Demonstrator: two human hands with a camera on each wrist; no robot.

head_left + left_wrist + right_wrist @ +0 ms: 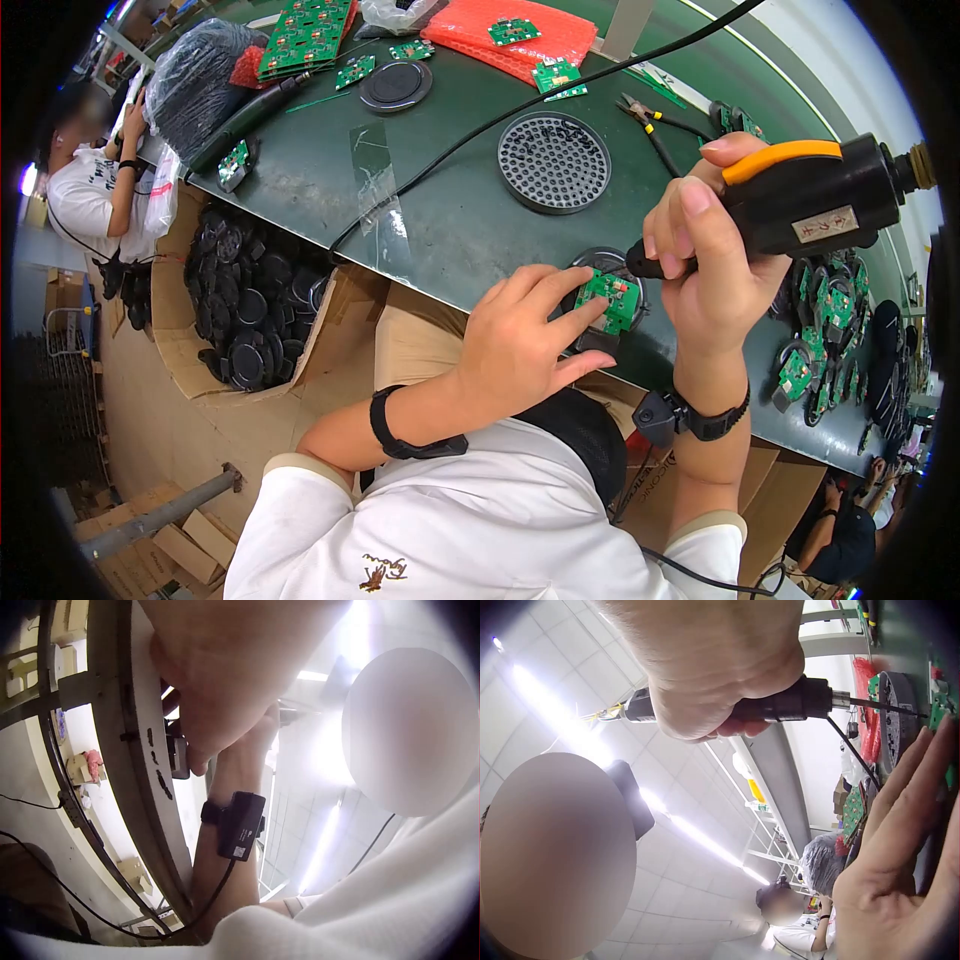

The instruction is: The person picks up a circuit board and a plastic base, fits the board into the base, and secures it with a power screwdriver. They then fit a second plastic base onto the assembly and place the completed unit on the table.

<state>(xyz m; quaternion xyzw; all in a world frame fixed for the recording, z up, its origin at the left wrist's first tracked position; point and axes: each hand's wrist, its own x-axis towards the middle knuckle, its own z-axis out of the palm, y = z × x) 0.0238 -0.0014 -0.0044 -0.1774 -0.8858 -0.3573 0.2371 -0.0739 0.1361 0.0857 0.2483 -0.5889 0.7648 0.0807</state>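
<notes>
My right hand [720,260] grips a black electric screwdriver [790,205] with an orange lever, its fingers wrapped round the body. In the right wrist view the thin metal bit [881,706] points down at a green circuit board [940,697]. My left hand [520,335] rests its outstretched fingertips on that same green circuit board [622,300], which lies over a dark round housing near the table's front edge. The left wrist view shows mostly forearms and the underside of the table; the board is hidden there.
Beyond the hands stands a round perforated tray [535,185] holding small dark pieces. Pliers [650,135], a black round cover [396,86] and red bubble wrap [470,35] lie farther back. Boards are heaped [832,300] at right; a carton [172,345] of black parts stands left. A cable [470,150] crosses the table.
</notes>
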